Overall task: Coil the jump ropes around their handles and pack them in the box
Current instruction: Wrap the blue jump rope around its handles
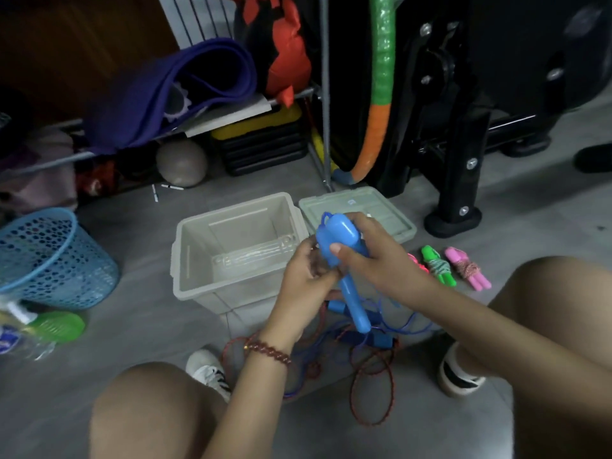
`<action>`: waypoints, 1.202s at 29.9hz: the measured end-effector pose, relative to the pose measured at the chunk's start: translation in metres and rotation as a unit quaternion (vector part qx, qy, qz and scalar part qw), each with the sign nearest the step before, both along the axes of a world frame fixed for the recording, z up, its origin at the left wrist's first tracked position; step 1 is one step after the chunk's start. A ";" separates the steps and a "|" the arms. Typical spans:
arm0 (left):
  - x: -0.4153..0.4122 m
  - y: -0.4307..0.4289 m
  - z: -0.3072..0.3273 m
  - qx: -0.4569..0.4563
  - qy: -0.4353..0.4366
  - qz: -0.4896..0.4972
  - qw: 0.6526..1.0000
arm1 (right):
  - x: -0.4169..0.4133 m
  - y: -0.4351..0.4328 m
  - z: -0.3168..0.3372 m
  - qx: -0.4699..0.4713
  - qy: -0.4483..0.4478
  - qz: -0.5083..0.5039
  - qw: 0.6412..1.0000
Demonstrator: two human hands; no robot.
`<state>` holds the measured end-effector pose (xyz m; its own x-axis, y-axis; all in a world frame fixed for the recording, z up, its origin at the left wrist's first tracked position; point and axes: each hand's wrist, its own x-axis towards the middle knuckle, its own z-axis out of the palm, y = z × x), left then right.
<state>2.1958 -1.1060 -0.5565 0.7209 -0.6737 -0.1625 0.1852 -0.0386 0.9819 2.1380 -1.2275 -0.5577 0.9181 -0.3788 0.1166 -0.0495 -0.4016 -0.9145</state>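
Head: right hand (372,261) around handles (338,236) (blue)

Blue basket (49,260), grey ball (181,162).

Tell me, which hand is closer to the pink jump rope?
The right hand. It grips the blue handles, with the pink jump rope just past it; the left hand is farther off, on the handles' other side, by the box.
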 end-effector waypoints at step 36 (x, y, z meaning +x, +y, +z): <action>0.035 0.045 0.009 0.016 -0.352 0.188 0.917 | -0.012 0.014 0.015 0.315 0.075 0.236 0.916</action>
<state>2.2311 -1.0613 -0.5474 0.8349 -0.3589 0.4173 -0.4880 -0.1323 0.8627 2.1258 -1.2140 -0.5428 0.9848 0.1164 -0.1288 -0.1498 0.1956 -0.9692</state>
